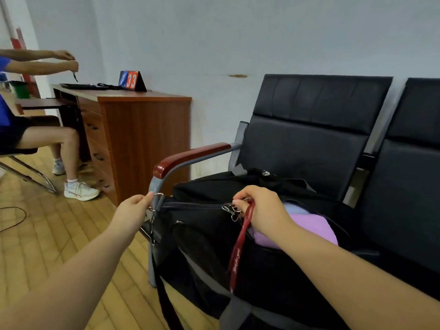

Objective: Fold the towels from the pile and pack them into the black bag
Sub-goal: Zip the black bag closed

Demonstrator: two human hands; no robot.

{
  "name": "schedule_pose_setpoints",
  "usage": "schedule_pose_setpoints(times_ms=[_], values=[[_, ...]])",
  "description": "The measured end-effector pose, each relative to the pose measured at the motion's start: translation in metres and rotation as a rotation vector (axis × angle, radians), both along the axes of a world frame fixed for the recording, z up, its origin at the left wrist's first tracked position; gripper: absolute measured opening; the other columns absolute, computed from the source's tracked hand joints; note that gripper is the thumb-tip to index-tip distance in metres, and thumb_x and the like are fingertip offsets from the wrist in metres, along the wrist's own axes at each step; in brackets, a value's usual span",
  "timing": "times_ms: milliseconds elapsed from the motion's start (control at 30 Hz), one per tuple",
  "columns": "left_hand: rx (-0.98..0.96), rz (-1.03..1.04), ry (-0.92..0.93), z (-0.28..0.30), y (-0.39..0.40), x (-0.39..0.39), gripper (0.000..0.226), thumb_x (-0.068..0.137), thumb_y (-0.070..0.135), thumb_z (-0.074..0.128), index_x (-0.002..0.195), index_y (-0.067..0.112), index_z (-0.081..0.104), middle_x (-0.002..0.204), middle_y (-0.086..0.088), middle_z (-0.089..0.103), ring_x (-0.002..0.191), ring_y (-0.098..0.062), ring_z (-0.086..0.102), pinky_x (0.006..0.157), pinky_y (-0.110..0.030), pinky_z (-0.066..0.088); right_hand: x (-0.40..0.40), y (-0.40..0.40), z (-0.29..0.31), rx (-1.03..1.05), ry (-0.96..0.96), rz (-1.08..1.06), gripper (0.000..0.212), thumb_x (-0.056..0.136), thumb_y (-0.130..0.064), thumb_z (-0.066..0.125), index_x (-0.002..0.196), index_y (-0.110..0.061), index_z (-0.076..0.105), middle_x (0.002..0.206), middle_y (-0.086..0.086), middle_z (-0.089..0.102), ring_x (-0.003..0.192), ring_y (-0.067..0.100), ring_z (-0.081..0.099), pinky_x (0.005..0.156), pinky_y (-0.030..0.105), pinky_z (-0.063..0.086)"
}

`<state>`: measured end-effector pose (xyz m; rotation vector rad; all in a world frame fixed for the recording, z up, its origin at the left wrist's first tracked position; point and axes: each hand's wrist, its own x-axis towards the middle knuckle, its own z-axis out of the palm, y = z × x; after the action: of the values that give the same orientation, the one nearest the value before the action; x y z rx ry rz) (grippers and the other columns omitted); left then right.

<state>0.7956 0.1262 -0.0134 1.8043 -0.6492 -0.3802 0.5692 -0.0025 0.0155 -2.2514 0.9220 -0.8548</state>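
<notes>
The black bag lies on a black padded bench seat, its top zipper partly drawn. A lilac towel and a pale blue one behind it show through the gap that is still unzipped. My left hand pinches a metal ring at the bag's left end. My right hand pinches the zipper pull, from which a dark red lanyard hangs down the bag's front. No pile of towels is in view.
The bench has a red-capped armrest just left of the bag. A wooden desk with a score flip-board stands beyond it. A person sits at the far left. A black cable lies on the wooden floor.
</notes>
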Motion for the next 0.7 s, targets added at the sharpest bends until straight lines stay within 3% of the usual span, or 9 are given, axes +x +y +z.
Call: schedule_pose_setpoints(times_ms=[100,167,233,300,400,467,533,600,700], values=[[0.01,0.024,0.001,-0.001,-0.003,0.003,0.03,0.099,0.036,0.046,0.086,0.012,0.057,0.077,-0.002,0.05,0.074,-0.018,0.045,0.065,-0.033,0.035,-0.016,-0.014,-0.009,0.121,-0.07,-0.027,0.018,0.087,-0.009,0.067,0.075,-0.022,0.065,0.073,-0.003,0.065,0.077,0.02,0.064,0.081,0.039,0.055],[0.007,0.049,0.007,-0.004,-0.003,0.007,0.027,0.099,0.035,0.047,0.092,0.01,0.057,0.089,-0.007,0.054,0.09,-0.022,0.046,0.08,-0.033,0.035,-0.026,-0.023,-0.013,0.17,-0.086,-0.047,0.025,0.087,-0.007,0.066,0.071,-0.026,0.064,0.073,-0.001,0.065,0.074,0.021,0.063,0.079,0.041,0.055],[0.044,0.069,0.018,-0.009,-0.001,0.013,0.028,0.099,0.036,0.048,0.095,0.01,0.058,0.097,-0.01,0.055,0.095,-0.024,0.046,0.084,-0.035,0.033,-0.035,-0.03,-0.017,0.217,-0.097,-0.07,0.026,0.087,-0.005,0.066,0.069,-0.024,0.064,0.071,0.003,0.065,0.068,0.023,0.064,0.073,0.041,0.056],[0.127,0.052,-0.018,-0.014,0.002,0.015,0.03,0.099,0.036,0.047,0.09,0.01,0.059,0.089,-0.009,0.055,0.088,-0.024,0.048,0.079,-0.033,0.036,-0.044,-0.035,-0.019,0.29,-0.126,-0.069,0.024,0.087,-0.001,0.065,0.07,-0.018,0.065,0.07,0.008,0.065,0.067,0.026,0.065,0.069,0.041,0.058],[0.314,-0.014,-0.113,-0.02,0.0,0.017,0.032,0.1,0.033,0.045,0.076,0.015,0.055,0.072,-0.001,0.048,0.067,-0.014,0.044,0.061,-0.03,0.034,-0.051,-0.038,-0.016,0.313,-0.177,-0.058,0.025,0.086,0.005,0.062,0.069,-0.013,0.066,0.074,0.018,0.066,0.073,0.035,0.065,0.071,0.045,0.055],[0.468,-0.014,-0.221,-0.018,-0.002,0.018,0.031,0.1,0.035,0.045,0.092,0.009,0.06,0.079,-0.002,0.053,0.072,-0.015,0.049,0.068,-0.031,0.04,-0.052,-0.037,-0.011,0.281,-0.165,-0.05,0.021,0.085,0.008,0.059,0.072,-0.006,0.066,0.075,0.022,0.065,0.07,0.032,0.062,0.071,0.044,0.055],[0.527,0.033,-0.351,-0.007,-0.008,0.018,0.036,0.096,0.043,0.048,0.113,0.013,0.058,0.1,-0.006,0.06,0.091,-0.022,0.056,0.084,-0.038,0.049,-0.052,-0.035,-0.006,0.234,-0.128,-0.035,0.014,0.086,0.006,0.06,0.077,-0.002,0.067,0.073,0.019,0.065,0.067,0.029,0.063,0.071,0.042,0.056],[0.408,-0.033,-0.481,0.012,-0.019,0.003,0.032,0.094,0.046,0.05,0.115,0.023,0.058,0.114,-0.003,0.06,0.105,-0.022,0.056,0.094,-0.044,0.048,-0.052,-0.034,-0.001,0.207,-0.12,-0.017,0.013,0.088,0.002,0.062,0.079,-0.005,0.068,0.074,0.016,0.067,0.07,0.031,0.066,0.074,0.045,0.058],[0.165,-0.35,-0.793,0.043,-0.045,-0.05,0.028,0.092,0.044,0.054,0.113,0.03,0.065,0.118,0.005,0.061,0.114,-0.015,0.053,0.104,-0.036,0.039,-0.049,-0.031,0.002,0.104,-0.057,-0.032,0.01,0.087,-0.006,0.066,0.081,-0.012,0.069,0.077,0.009,0.07,0.076,0.026,0.07,0.079,0.042,0.057]])
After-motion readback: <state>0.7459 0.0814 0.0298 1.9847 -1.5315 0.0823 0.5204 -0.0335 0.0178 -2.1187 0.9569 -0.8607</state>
